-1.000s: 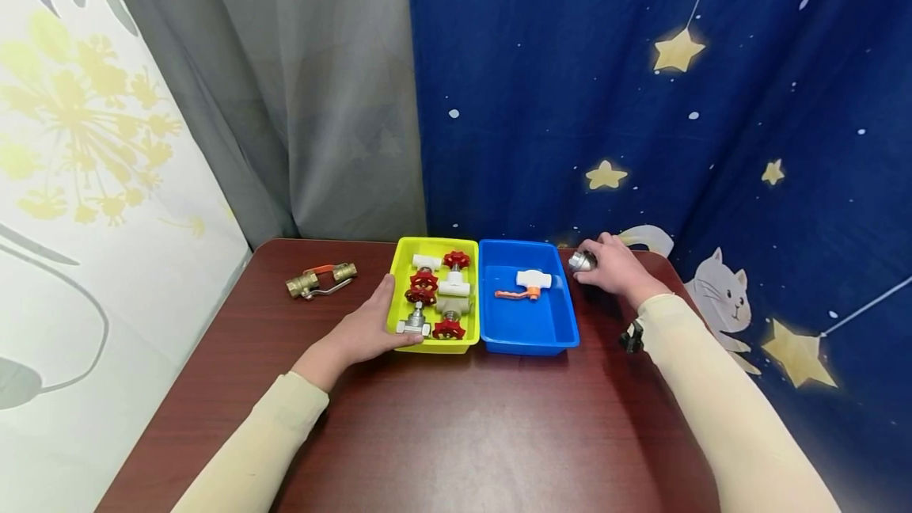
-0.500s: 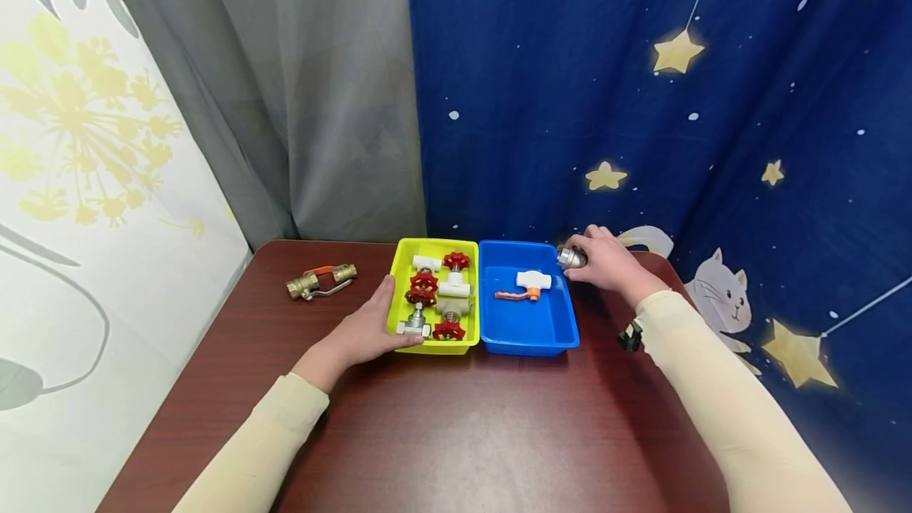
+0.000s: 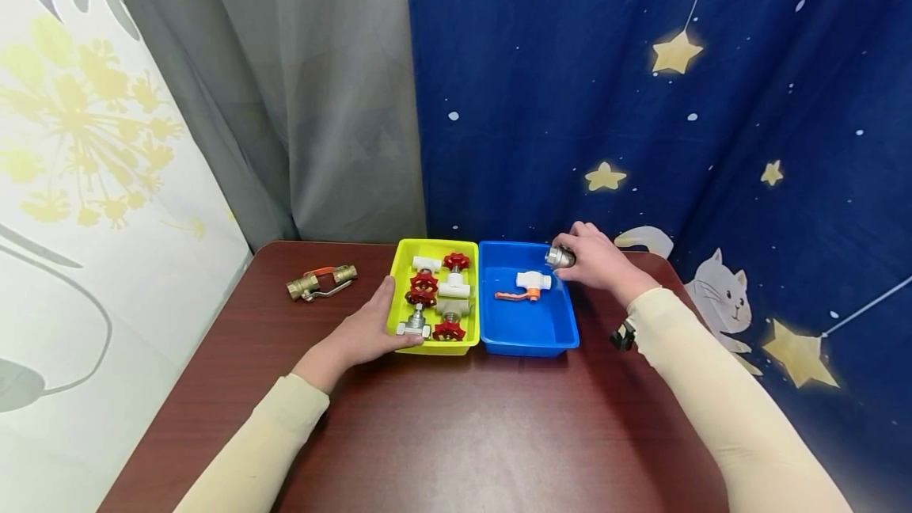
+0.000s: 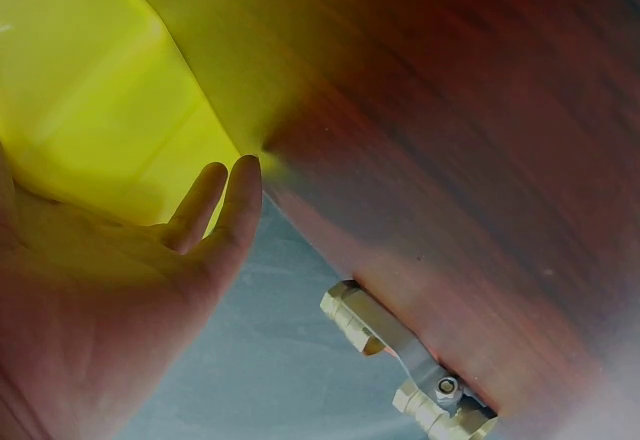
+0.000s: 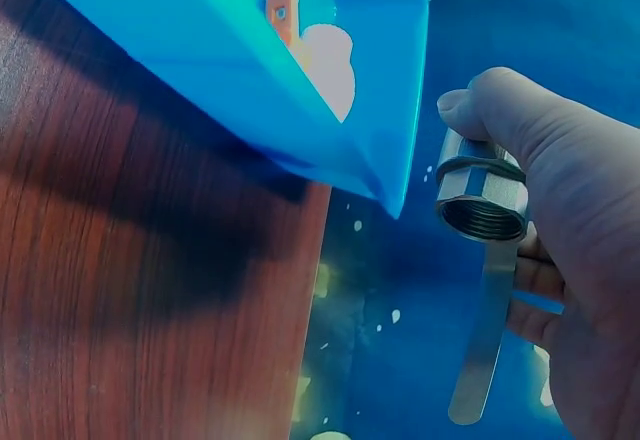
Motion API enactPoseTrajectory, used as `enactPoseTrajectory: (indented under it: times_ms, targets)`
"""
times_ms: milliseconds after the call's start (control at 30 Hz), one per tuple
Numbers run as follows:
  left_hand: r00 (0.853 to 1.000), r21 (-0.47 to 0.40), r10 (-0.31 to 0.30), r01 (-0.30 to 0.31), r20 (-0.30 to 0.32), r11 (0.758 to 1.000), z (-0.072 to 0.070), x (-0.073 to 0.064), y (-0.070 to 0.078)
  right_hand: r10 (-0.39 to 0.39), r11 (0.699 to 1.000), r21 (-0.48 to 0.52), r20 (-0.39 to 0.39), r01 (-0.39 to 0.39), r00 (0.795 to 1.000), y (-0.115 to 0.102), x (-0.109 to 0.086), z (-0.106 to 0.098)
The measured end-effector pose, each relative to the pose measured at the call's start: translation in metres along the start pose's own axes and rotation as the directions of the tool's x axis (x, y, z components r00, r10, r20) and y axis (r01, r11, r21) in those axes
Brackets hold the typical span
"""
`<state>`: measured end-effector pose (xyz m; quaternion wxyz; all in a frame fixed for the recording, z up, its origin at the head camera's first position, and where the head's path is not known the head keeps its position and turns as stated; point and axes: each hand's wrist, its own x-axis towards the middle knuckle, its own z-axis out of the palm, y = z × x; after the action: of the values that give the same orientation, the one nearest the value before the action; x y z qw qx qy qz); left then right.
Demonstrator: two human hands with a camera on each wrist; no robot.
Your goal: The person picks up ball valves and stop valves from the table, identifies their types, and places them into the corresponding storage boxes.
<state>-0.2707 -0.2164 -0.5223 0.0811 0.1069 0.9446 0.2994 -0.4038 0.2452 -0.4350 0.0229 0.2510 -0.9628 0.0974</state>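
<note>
My right hand (image 3: 594,260) grips a silver ball valve (image 3: 560,257) above the right rim of the blue tray (image 3: 530,331). In the right wrist view, the valve's threaded opening (image 5: 482,218) and flat metal lever (image 5: 482,350) show. A white plastic valve (image 3: 533,280) with an orange lever lies in the blue tray. My left hand (image 3: 363,327) rests against the left side of the yellow tray (image 3: 456,348), its thumb over the front corner and its fingers straight. Inside that tray are several valves with red wheels (image 3: 449,329) and a silver valve (image 3: 415,323).
Two brass lever valves (image 3: 321,282) lie on the brown table (image 3: 456,434) left of the yellow tray. The two trays stand side by side near the back edge. Behind the table hang a grey curtain (image 3: 342,101) and a blue starry curtain (image 3: 541,101).
My right hand has moved left with the silver ball valve, from the table beside the blue tray to above its right rim. The left hand has stayed in place.
</note>
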Motion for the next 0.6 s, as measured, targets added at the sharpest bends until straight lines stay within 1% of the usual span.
enactPoseTrajectory:
  times_ms: [367, 600]
  targets:
    - [1.000, -0.003, 0.002, -0.002, -0.001, 1.000, 0.000, 0.000, 0.001, -0.054, 0.999, -0.007, -0.002, 0.054, 0.999, -0.015, 0.004, -0.002]
    - [1.000, -0.001, 0.005, -0.005, 0.000, 1.000, -0.001, -0.001, 0.001, -0.061, 0.998, -0.015, 0.016, 0.061, 0.998, -0.021, 0.010, 0.000]
